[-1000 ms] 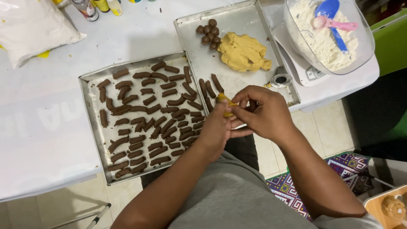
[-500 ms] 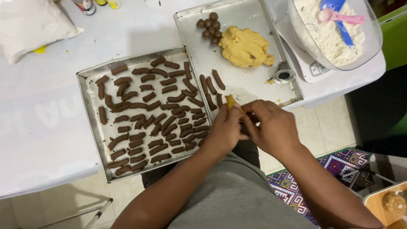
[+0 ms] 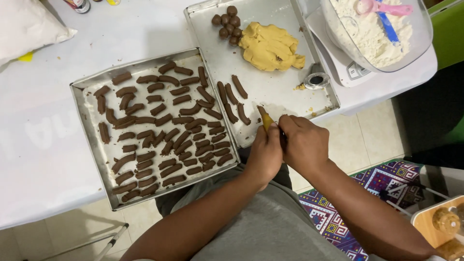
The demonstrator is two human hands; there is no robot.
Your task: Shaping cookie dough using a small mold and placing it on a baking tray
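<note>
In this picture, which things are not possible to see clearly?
- Head view: the dough piece is mostly hidden inside the left hand and right hand; its full shape is unclear.
- The flour bowl is cut off by the top edge.
- The white bag is cut off at the top-left corner.

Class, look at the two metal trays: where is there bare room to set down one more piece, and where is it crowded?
The right tray has bare metal between the yellow dough lump, the few brown sticks along its left side and the small round cutter. The left tray is crowded with brown pieces nearly edge to edge. Both hands cover the right tray's near edge.
</note>
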